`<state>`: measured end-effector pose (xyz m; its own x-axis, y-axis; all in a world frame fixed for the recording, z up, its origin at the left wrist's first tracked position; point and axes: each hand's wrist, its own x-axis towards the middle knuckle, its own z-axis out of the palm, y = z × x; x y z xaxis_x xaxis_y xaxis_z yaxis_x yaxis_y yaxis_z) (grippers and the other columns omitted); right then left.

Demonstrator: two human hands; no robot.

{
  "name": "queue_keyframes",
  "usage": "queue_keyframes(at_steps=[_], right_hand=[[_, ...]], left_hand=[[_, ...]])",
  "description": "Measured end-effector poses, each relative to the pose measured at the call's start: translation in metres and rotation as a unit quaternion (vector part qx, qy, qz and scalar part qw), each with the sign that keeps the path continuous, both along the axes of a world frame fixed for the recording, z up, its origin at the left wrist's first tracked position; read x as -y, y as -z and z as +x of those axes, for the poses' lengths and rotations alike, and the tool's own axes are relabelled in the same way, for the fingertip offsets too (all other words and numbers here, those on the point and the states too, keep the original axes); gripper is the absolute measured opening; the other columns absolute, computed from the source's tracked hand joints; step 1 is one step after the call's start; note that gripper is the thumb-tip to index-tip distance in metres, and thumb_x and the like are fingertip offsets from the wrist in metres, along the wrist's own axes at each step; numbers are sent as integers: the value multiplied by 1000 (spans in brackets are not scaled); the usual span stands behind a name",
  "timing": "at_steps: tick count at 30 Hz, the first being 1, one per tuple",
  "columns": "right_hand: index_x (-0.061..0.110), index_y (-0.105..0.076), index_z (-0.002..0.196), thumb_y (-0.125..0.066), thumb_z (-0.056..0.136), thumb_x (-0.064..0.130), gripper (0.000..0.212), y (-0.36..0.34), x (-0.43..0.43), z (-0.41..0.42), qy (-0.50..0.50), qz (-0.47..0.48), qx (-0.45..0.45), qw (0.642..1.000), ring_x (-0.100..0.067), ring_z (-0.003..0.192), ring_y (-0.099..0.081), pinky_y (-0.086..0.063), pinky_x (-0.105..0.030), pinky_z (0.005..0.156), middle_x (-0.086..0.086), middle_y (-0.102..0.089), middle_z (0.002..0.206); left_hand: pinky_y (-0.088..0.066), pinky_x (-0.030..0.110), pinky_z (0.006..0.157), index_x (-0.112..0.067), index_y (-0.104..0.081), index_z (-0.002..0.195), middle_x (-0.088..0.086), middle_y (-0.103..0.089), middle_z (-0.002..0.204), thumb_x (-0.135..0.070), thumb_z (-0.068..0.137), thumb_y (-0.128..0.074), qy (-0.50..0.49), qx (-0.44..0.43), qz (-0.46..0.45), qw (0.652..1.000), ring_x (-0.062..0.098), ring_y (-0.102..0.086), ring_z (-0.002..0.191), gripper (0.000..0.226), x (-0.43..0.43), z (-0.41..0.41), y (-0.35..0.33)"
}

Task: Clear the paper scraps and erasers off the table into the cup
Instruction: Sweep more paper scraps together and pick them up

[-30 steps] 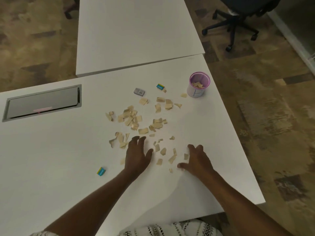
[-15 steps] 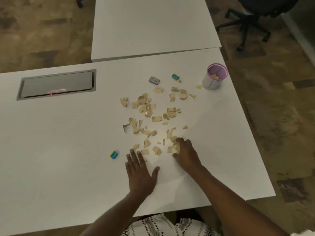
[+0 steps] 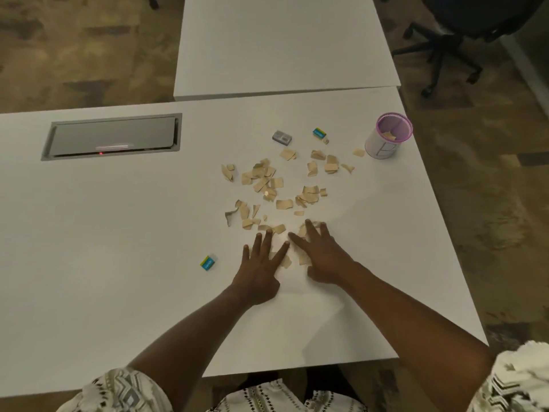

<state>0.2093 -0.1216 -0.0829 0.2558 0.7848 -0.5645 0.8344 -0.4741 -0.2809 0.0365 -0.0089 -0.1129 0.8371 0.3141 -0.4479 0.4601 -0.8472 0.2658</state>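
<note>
White tabletop (image 3: 118, 263) fills most of what we see, with a second table (image 3: 282, 46) butted against it at twelve o'clock and patterned brown carpet (image 3: 74, 55) around both. Our left hand (image 3: 261, 263) lies flat on the surface, fingers straight and spread. Our right hand (image 3: 323, 257) lies just beside it at three o'clock, also flat with fingers splayed. Both cover a few of the tan paper scraps (image 3: 267, 182), and neither grips anything. The rest of the scraps scatter from the fingertips toward twelve and one o'clock. At two o'clock from the hands the cup (image 3: 383, 147), white with a purple rim, stands upright near the table's right edge with scraps inside. Beyond the scatter at twelve o'clock lie a grey eraser (image 3: 281, 137) and a blue-and-yellow eraser (image 3: 319, 133), apart from each other. A lone eraser (image 3: 207, 262) lies at nine o'clock from our left hand. At ten o'clock a grey cable hatch (image 3: 113, 138) is set into the table
</note>
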Motion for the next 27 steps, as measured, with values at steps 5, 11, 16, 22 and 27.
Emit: queue_keyframes(at_steps=[5,11,16,22,27], right_hand=[[32,-20,157,-29,100,5,64,5,7,-14,-9,37,-6,999,-31,155,5,-40,-48,111,-5,6,168],[15,-35,150,-36,102,9,49,7,10,-22,-25,69,36,997,-33,144,-28,-50,-46,98,-12,-25,160],[12,-53,118,-37,100,11,24,12,7,-20,-47,119,89,988,-29,112,-47,-53,-44,72,-10,-49,127],[11,-58,105,-44,97,5,18,15,0,-13,-14,155,96,983,-29,100,-53,-49,-41,68,-10,-53,110],[12,-67,93,-53,93,8,14,13,-5,-5,210,211,-19,954,-23,86,-57,-50,-37,74,-6,-61,94]], left_hand=[[-17,50,124,-31,2,159,17,16,165,-8,94,-45,45,24,29,998,38,10,154,83,3,-7,3],[-57,45,91,-3,-37,150,30,-28,157,-1,92,-58,54,73,41,995,44,-35,144,62,3,-6,-7],[-56,42,72,-2,-57,125,19,-56,123,-9,92,-58,72,108,60,990,33,-56,105,34,0,2,-10],[-53,43,70,-7,-59,117,14,-56,116,-12,97,-50,57,102,53,992,31,-53,102,22,-6,12,-9],[-52,37,79,-14,-59,117,7,-57,114,-15,99,-49,-57,107,13,993,25,-53,103,21,-9,24,-9]])
